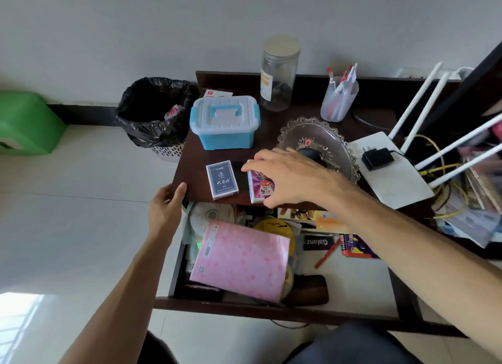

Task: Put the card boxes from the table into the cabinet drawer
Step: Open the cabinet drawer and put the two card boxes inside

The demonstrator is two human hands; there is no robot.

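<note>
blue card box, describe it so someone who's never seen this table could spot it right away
Start at the dark table above the open drawer. Along its front edge lie two card boxes, in front of the plastic bin with the blue handle. The blue card box is the left one, dark blue with white lettering and untouched; the purple card box beside it is under the right hand.

Right hand [288, 173] closing on purple card box [259, 188] (drawer [244, 305] open below).

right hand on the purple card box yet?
Touching. The head view shows the right hand over the purple card box, fingers on its far edge, thumb at its near end.
</note>
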